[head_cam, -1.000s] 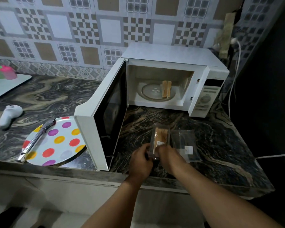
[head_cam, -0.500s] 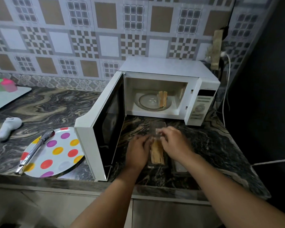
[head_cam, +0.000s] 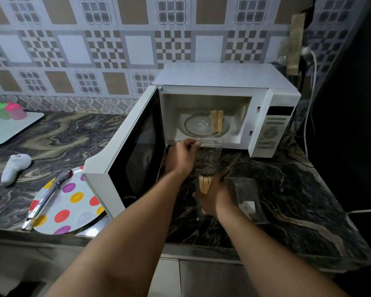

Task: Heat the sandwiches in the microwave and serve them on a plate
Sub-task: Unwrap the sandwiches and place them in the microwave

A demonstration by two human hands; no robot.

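Gripping the clear sandwich box, both hands extend forward.

Both forearms bare, no sleeves; left hand, right hand ungloved.

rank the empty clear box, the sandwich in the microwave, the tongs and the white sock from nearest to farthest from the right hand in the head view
From the right hand:
1. Empty clear box, just to its right on the counter.
2. Sandwich in the microwave, ahead on the turntable.
3. Tongs, left, lying on the dotted plate.
4. White sock, farthest left on the counter.
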